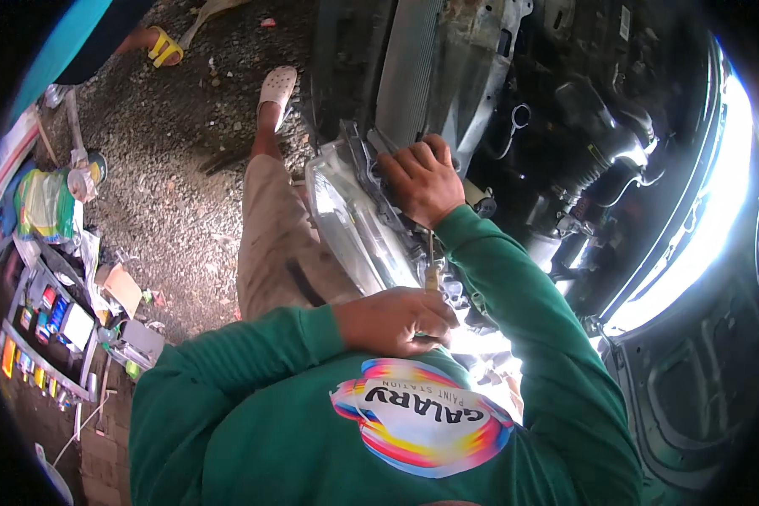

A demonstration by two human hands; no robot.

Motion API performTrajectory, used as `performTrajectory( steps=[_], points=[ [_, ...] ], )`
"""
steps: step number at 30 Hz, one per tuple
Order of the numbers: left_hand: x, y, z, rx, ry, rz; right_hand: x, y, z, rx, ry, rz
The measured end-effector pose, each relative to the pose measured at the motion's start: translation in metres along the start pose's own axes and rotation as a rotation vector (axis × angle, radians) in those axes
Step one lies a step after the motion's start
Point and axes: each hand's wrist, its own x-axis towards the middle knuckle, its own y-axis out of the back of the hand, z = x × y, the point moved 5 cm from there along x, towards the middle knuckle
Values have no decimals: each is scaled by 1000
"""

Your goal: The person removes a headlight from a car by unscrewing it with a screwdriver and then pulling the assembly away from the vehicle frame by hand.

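Note:
My right hand (pixel 422 177) is closed over the top edge of a clear headlight assembly (pixel 354 215), its fingers curled on the dark plastic housing. Below it, my left hand (pixel 401 325) is closed round the lower end of a slim tool with a pale handle (pixel 432 277), whose thin shaft rises toward the housing. The headlight lies at the front of an open engine bay, against my thigh; the far tip of the tool is hidden by my right hand.
A radiator (pixel 405 67) and dark engine parts (pixel 590 143) fill the upper right. Gravel ground (pixel 177 152) lies at left, with a tray of cans and containers (pixel 46 320). Another person's foot in a yellow sandal (pixel 164 49) is at upper left, beyond my shoe (pixel 277 88).

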Motion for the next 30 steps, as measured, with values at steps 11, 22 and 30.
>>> performTrajectory(
  steps=[11,22,30],
  points=[
    [-1,-9,-11,-48,78,-87,-3,3,2,15,17,28],
    [-1,-12,-4,1,51,-20,-19,8,2,182,77,6],
    [0,-13,2,19,71,-20,-28,31,5,223,203,-231]
  ],
)
